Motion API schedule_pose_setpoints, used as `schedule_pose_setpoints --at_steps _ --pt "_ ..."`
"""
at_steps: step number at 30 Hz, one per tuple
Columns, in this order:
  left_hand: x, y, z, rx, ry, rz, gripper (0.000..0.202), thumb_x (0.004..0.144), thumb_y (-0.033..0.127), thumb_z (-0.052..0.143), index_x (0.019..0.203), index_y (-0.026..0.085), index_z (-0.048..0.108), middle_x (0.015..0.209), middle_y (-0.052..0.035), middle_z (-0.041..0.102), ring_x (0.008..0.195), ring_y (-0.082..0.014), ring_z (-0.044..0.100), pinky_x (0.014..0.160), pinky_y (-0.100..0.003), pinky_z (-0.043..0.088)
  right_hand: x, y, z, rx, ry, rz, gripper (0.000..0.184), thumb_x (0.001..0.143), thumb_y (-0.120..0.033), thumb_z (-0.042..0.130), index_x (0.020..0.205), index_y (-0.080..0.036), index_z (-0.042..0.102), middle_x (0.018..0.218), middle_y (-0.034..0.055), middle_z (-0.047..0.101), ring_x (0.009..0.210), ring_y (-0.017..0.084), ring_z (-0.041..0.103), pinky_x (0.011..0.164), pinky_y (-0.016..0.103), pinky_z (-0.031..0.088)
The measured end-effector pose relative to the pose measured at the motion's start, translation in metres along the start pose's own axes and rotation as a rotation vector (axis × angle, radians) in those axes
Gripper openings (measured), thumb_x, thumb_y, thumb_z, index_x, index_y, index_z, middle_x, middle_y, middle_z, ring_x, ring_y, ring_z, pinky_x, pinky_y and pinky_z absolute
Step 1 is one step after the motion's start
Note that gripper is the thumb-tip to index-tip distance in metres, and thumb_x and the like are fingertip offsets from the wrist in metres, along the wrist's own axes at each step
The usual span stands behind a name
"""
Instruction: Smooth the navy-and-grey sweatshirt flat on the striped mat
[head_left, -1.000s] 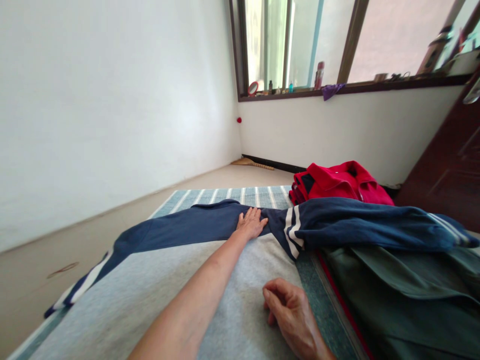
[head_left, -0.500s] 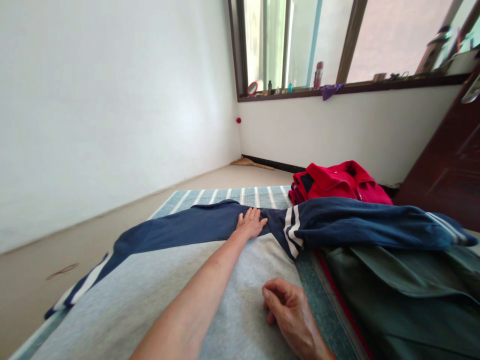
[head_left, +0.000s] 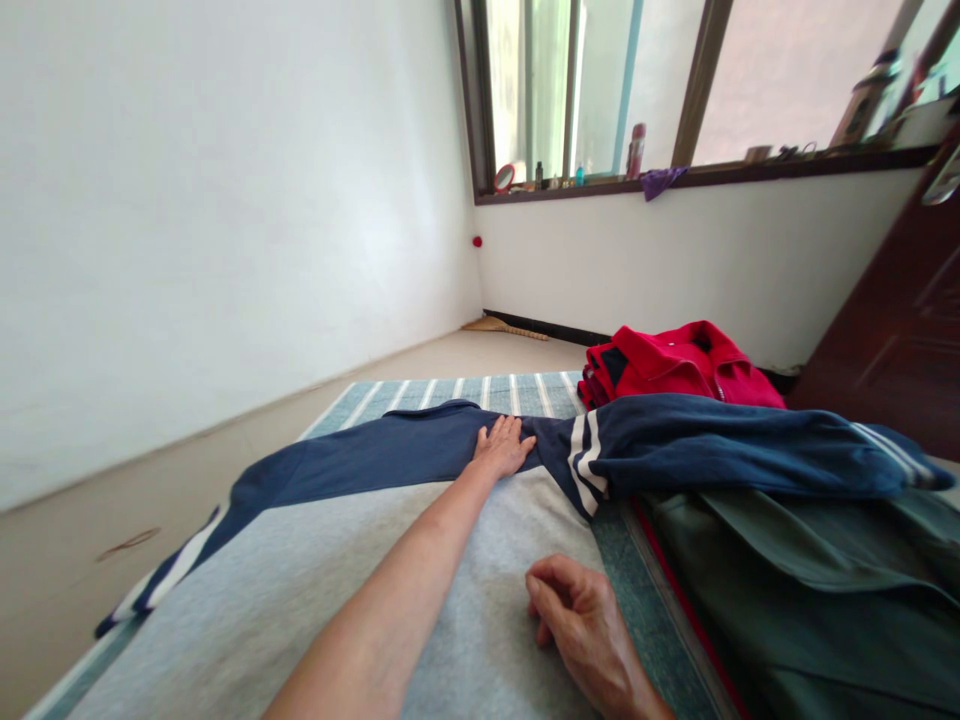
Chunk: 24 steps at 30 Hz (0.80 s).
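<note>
A grey and navy long-sleeved top (head_left: 360, 545) with white stripes on its sleeves lies spread out in front of me. My left hand (head_left: 504, 447) rests flat on its navy upper part near the right shoulder, fingers stretched out. Lower down, my right hand (head_left: 574, 620) is at the right side of the grey body, its fingers curled in and nothing visible in them. One navy sleeve stretches right, across a dark green garment (head_left: 795, 600); the other hangs toward the left edge.
A striped bedcover (head_left: 450, 388) lies under the top. Folded red clothes (head_left: 690, 365) are stacked behind the right sleeve. Walls stand to the left and ahead, with small items along a windowsill (head_left: 585, 187). A brown door (head_left: 892, 330) is at right; a broom (head_left: 502, 326) lies in the corner.
Both hands stay in the same places. The left sleeve's end has shifted very slightly to the right in view; nothing else has visibly moved.
</note>
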<state>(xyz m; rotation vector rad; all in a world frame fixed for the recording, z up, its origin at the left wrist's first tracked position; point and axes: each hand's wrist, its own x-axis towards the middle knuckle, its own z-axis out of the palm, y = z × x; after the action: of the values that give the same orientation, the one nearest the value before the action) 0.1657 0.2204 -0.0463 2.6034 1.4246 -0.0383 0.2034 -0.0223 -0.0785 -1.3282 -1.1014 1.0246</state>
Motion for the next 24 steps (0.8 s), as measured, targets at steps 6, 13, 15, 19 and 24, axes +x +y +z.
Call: schedule_pose_setpoints --at_steps 6,13,15,19,24 --pt "0.0003 -0.0013 0.0025 0.000 0.013 0.003 0.065 0.096 0.054 0.018 0.151 0.020 0.027 0.160 -0.0071 0.019 0.148 -0.0241 0.010 0.117 -0.052 0.011 -0.0001 -0.0026 0.0009 0.010 0.015 -0.005 0.027 0.086 -0.040 0.054 0.077 -0.017 0.062 0.058 -0.0027 0.054 0.048 0.010 0.051 0.048 0.021 0.036" --pt "-0.0008 -0.0012 0.0016 -0.004 0.004 0.002 0.067 0.096 0.054 0.016 0.152 0.017 0.024 0.161 -0.0076 0.016 0.148 -0.0235 0.008 0.117 -0.052 0.010 -0.0011 -0.0072 0.0028 0.011 0.027 -0.002 0.025 0.086 -0.038 0.053 0.077 -0.017 0.061 0.059 -0.0031 0.053 0.048 0.010 0.051 0.048 0.021 0.036" --pt "-0.0018 -0.0006 0.0005 -0.004 0.003 0.003 0.068 0.096 0.054 0.016 0.152 0.017 0.024 0.160 -0.0079 0.017 0.148 -0.0238 0.009 0.117 -0.052 0.011 -0.0012 -0.0078 0.0030 0.002 0.035 -0.012 0.025 0.087 -0.037 0.052 0.076 -0.017 0.061 0.059 -0.0032 0.052 0.048 0.010 0.050 0.048 0.021 0.036" --pt "-0.0031 0.0005 -0.0006 -0.003 0.009 0.003 0.066 0.096 0.054 0.017 0.151 0.018 0.025 0.160 -0.0078 0.018 0.148 -0.0239 0.009 0.117 -0.051 0.011 -0.0021 -0.0083 0.0032 0.003 0.048 -0.022 0.026 0.087 -0.039 0.053 0.077 -0.017 0.062 0.059 -0.0036 0.052 0.047 0.010 0.049 0.048 0.021 0.035" --pt "-0.0032 0.0004 0.0002 -0.006 0.015 -0.001 0.066 0.096 0.054 0.018 0.151 0.018 0.025 0.160 -0.0075 0.018 0.148 -0.0233 0.009 0.117 -0.051 0.011 -0.0029 -0.0090 0.0032 0.017 0.040 -0.012 0.030 0.086 -0.044 0.055 0.076 -0.017 0.062 0.057 -0.0041 0.052 0.047 0.010 0.050 0.047 0.021 0.035"
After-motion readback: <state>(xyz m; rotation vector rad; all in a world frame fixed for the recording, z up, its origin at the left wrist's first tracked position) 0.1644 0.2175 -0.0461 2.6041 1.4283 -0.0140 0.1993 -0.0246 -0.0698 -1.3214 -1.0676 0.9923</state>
